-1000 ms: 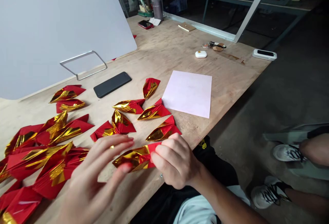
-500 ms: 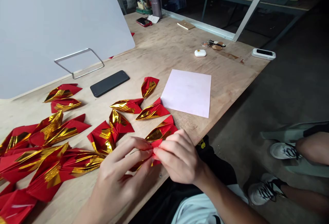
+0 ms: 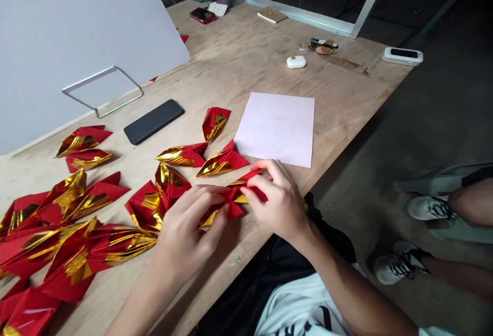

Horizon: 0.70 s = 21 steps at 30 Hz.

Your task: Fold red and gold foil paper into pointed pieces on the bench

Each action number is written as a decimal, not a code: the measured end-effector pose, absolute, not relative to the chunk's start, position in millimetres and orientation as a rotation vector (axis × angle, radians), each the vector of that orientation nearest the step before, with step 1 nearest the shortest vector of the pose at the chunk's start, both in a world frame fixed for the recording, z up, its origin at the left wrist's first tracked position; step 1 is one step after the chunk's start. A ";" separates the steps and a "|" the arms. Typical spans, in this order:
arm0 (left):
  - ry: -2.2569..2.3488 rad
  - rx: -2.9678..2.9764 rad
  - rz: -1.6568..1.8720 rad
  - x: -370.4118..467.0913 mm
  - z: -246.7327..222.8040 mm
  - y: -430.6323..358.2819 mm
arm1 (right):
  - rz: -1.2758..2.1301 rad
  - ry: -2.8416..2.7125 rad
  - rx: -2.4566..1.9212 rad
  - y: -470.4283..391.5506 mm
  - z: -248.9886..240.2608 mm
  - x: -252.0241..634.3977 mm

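Note:
Near the table's edge, my left hand (image 3: 196, 225) is closed around a folded red-and-gold paper piece (image 3: 234, 211), its fingers and thumb partly hiding it. My right hand (image 3: 279, 197) is just beyond, with thumb and fingers curled on another folded red-and-gold paper piece (image 3: 262, 193) that touches or nearly touches the first. Close ahead lie more of these pieces, one with a pointed red end (image 3: 225, 160) and one standing higher up the table (image 3: 215, 123). Several others form a loose cluster (image 3: 69, 243) on the left.
A white paper sheet (image 3: 276, 128) lies beyond my right hand. On the wooden table (image 3: 215, 76) are a black phone (image 3: 154, 122), a white earbud case (image 3: 296, 62), keys (image 3: 319, 45) and a white device (image 3: 402, 56). A white board (image 3: 84, 22) stands at left; another person's shoes (image 3: 429, 207) show at right.
My right hand has left the piece both hands pinched and moved up to the neighbouring paper piece. My left hand stays on the first piece. The view has shifted slightly.

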State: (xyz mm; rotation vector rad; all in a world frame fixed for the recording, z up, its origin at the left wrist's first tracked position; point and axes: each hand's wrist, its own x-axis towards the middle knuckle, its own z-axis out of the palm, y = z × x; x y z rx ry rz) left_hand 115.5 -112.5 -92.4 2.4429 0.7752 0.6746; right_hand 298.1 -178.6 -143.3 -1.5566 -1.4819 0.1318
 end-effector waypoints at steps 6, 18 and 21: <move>0.782 2.476 0.645 119.4 -93.3 -110.7 | 0.184 -1.474 -1.505 -176.8 -139.9 300.0; 0.931 2.533 0.613 131.2 -88.5 -111.1 | 0.230 -1.492 -1.445 -181.5 -137.1 300.6; 0.905 2.654 0.589 134.6 -86.8 -112.1 | 0.240 -1.502 -1.442 -182.1 -136.9 301.4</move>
